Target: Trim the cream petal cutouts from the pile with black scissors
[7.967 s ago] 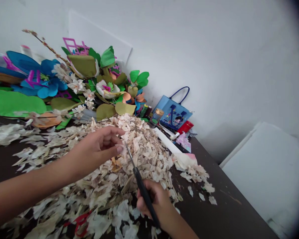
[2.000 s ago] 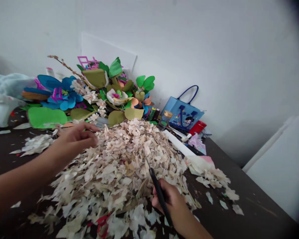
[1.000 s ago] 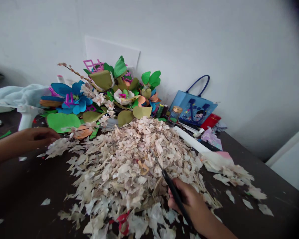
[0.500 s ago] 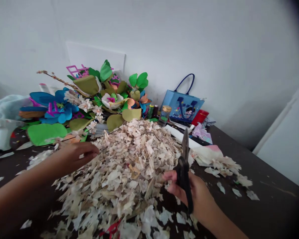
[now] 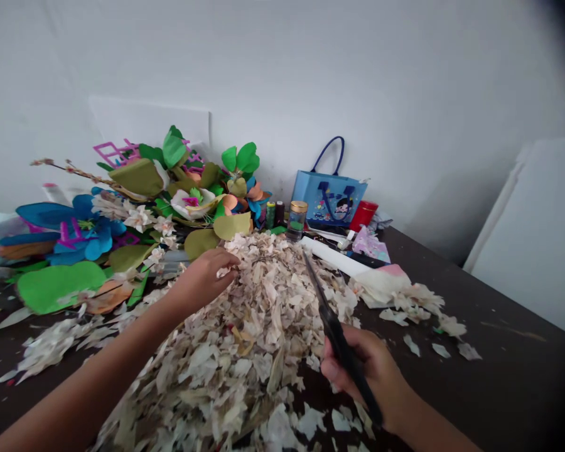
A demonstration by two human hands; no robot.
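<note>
Dark brown tabletop, white wall behind; right hand clenched round black-handled scissors, blades together, tip angled over heap of cream paper scraps, probably to keep clear of left hand. Its fingers are buried in the heap's crest, pinch unclear. Bare table lies right of the grip; coloured foam flowers crowd beyond.

Paper flowers, blue bag, glass jar, red cup

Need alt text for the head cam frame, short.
A person's right hand grips black scissors, blades pointing away over a pile of pale paper scraps on a dark table; the left hand touches the pile's top. Colourful paper flowers and a blue bag sit by the white wall.
</note>
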